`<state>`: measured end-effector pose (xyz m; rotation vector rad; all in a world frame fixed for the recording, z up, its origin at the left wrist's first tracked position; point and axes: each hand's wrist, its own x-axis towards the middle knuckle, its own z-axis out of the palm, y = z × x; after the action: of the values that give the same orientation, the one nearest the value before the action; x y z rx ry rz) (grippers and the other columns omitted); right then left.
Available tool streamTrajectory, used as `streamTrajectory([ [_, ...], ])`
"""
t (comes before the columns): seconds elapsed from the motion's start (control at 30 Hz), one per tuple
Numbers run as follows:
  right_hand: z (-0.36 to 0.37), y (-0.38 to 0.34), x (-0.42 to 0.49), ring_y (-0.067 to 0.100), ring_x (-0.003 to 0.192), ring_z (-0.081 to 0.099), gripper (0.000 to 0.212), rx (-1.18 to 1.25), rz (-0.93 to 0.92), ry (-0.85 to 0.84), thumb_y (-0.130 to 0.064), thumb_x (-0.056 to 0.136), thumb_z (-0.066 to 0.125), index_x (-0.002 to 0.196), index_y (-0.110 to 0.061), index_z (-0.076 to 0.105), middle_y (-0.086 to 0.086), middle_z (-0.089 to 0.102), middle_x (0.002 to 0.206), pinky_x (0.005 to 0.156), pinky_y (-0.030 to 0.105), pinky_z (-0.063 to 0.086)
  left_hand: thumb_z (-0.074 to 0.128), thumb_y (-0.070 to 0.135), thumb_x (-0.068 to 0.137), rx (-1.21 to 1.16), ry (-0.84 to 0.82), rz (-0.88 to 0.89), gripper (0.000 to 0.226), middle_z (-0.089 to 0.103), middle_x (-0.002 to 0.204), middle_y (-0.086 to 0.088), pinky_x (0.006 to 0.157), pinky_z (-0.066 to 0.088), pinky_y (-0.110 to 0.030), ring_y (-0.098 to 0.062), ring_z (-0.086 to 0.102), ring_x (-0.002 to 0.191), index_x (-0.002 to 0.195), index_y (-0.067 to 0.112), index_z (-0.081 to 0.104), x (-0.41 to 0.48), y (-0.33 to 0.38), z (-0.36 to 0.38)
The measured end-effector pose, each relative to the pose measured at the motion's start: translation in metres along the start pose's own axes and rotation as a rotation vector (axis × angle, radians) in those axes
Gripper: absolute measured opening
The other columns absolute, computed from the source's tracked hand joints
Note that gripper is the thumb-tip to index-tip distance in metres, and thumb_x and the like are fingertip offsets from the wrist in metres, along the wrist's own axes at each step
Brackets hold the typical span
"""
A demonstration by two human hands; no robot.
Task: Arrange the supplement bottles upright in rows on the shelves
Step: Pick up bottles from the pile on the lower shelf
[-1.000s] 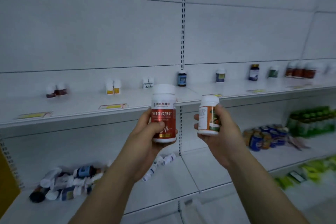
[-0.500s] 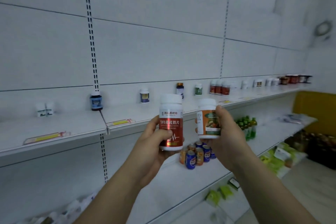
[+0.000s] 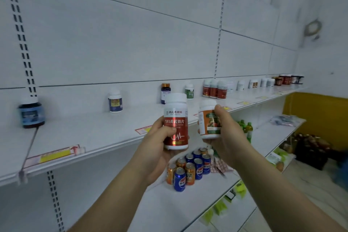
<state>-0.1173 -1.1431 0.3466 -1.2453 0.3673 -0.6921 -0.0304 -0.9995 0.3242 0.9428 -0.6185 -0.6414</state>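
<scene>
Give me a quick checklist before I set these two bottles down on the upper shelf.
1. Left hand grips the red-label bottle, thumb across the label: ok.
2. Right hand holds the orange-label bottle: ok.
3. Both bottles roughly upright, white caps on: ok.
4. Matching group for the red one: the row of three red bottles stands further right on the upper shelf: ok.
5. Matching group for the orange one: cannot tell, the far bottles are too small.
6. Bare shelf in front of the red row: ok.
</scene>
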Motion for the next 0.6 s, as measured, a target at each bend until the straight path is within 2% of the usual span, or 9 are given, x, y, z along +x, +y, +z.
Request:
streamTrajectory([
  [0.1, -0.005, -0.003, 0.043, 0.018, 0.078, 0.063, 0.036, 0.025, -0.011, 0.003, -0.047, 0.096, 0.043, 0.105, -0.019, 0.062, 0.003, 0.071, 0.079, 0.068, 0.034, 0.048, 0.045, 0.005, 0.089, 0.023, 0.009, 0.01, 0.033, 0.065, 0.104, -0.011, 0.068, 0.057, -0.038, -0.03, 0.062, 0.095, 0.114, 0.023, 0.056, 0.046, -0.003, 0.001],
  [0.23, -0.014, -0.001, 0.094, 0.015, 0.074, 0.069, 0.044, 0.088, 0.013, -0.035, -0.053, 0.095, 0.037, 0.107, -0.019, 0.062, 0.004, 0.073, 0.083, 0.065, 0.033, 0.051, 0.045, 0.005, 0.09, 0.059, 0.023, 0.009, 0.032, 0.069, 0.099, -0.008, 0.072, 0.057, -0.039, -0.028, 0.062, 0.094, 0.112, 0.024, 0.057, 0.091, -0.008, 0.005],
  [0.3, -0.016, 0.001, 0.118, 0.014, 0.071, 0.069, 0.046, 0.107, 0.026, -0.073, -0.055, 0.095, 0.037, 0.109, -0.018, 0.061, 0.004, 0.073, 0.082, 0.065, 0.034, 0.051, 0.045, 0.005, 0.09, 0.078, 0.037, 0.032, 0.032, 0.072, 0.092, -0.004, 0.07, 0.057, -0.038, -0.025, 0.066, 0.09, 0.112, 0.024, 0.057, 0.107, -0.009, 0.007],
  [0.4, -0.025, 0.002, 0.152, 0.018, 0.079, 0.067, 0.049, 0.137, 0.046, -0.146, -0.055, 0.094, 0.039, 0.112, -0.015, 0.061, 0.008, 0.071, 0.089, 0.069, 0.036, 0.053, 0.044, 0.004, 0.091, 0.125, 0.094, 0.084, 0.031, 0.073, 0.085, -0.001, 0.063, 0.056, -0.033, -0.018, 0.07, 0.079, 0.113, 0.022, 0.055, 0.132, -0.013, 0.016],
  [0.5, -0.059, -0.004, 0.182, 0.014, 0.066, 0.066, 0.05, 0.192, 0.062, -0.193, -0.054, 0.094, 0.039, 0.114, -0.013, 0.06, 0.006, 0.069, 0.079, 0.057, 0.03, 0.052, 0.047, 0.004, 0.09, 0.166, 0.194, 0.129, 0.036, 0.069, 0.096, -0.004, 0.063, 0.056, -0.032, -0.015, 0.071, 0.075, 0.121, 0.023, 0.051, 0.164, -0.027, 0.042],
  [0.6, -0.112, -0.015, 0.213, 0.011, 0.063, 0.067, 0.042, 0.149, 0.044, -0.214, -0.051, 0.095, 0.04, 0.107, -0.016, 0.061, 0.002, 0.07, 0.074, 0.058, 0.029, 0.051, 0.05, 0.008, 0.09, 0.182, 0.213, 0.152, 0.039, 0.07, 0.098, -0.003, 0.069, 0.058, -0.036, -0.015, 0.071, 0.078, 0.126, 0.024, 0.048, 0.205, -0.055, 0.08],
])
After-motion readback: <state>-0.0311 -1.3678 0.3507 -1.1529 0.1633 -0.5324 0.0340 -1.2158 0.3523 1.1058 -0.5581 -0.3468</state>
